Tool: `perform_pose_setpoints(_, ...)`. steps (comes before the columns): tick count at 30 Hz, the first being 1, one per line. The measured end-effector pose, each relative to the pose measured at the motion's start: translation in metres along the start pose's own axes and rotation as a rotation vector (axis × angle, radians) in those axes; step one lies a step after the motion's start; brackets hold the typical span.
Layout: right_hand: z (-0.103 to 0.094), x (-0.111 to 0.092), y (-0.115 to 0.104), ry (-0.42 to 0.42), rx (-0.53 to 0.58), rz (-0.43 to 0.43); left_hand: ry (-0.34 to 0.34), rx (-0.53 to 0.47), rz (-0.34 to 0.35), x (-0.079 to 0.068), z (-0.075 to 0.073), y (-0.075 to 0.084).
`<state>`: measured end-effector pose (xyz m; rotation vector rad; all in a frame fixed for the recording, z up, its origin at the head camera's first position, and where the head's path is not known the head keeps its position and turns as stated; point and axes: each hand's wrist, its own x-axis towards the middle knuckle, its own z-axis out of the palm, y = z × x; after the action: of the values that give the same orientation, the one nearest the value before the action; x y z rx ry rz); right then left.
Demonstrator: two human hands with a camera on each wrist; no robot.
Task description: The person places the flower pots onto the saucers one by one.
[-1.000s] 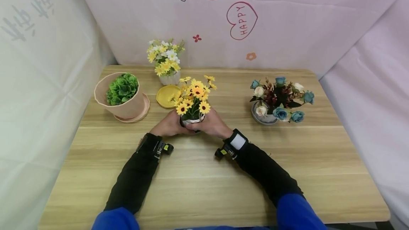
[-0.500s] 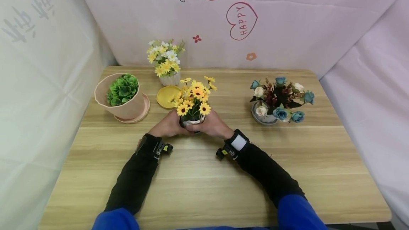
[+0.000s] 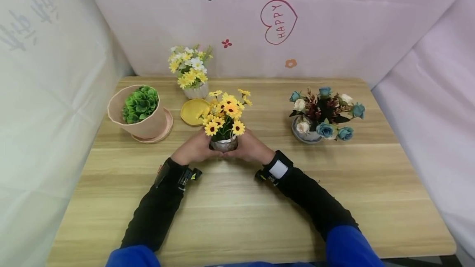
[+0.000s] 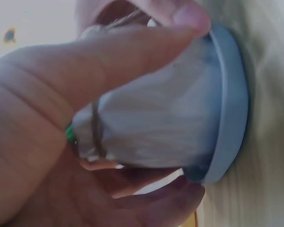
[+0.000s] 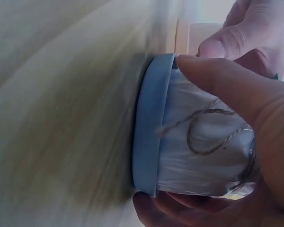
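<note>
Both hands hold a small potted plant of yellow daisy-like flowers at the middle of the table in the head view. Its whitish wrapped pot is tied with twine and sits upright in a blue saucer. My left hand curls round the pot's left side, and the right hand round its right side. In the wrist views, the thumbs lie along the front with their tips close together by the saucer's rim. Fingers of both hands pass behind the pot, where they are partly hidden.
A yellow saucer lies just behind the left hand, before a pot of white and yellow flowers. At the left stands a pink pot with a green plant. A pot of blue and cream roses stands at the right.
The thumbs have shifted lower and apart on the pot, so more of its front shows in the head view. The head view has moved slightly. The other pots have stayed put.
</note>
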<state>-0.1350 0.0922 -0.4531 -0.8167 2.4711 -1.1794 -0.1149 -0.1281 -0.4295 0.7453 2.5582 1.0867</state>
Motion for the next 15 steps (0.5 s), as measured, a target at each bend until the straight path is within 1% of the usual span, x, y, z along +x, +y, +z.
perform_pose_setpoints(3, 0.000, 0.000, -0.001, 0.015, -0.002, 0.003, 0.028, 0.084, -0.027, 0.001, 0.006, 0.003)
perform_pose_setpoints(9, 0.001, 0.001, -0.003, 0.031, 0.016, -0.040, 0.108, 0.152, -0.031, 0.000, 0.015, 0.006)
perform_pose_setpoints(12, 0.000, 0.001, -0.004, 0.032, 0.044, -0.056, 0.118, 0.165, -0.045, 0.000, 0.016, 0.007)
perform_pose_setpoints(15, -0.001, 0.002, -0.004, 0.041, 0.066, -0.058, 0.112, 0.176, -0.062, 0.002, 0.018, 0.008)
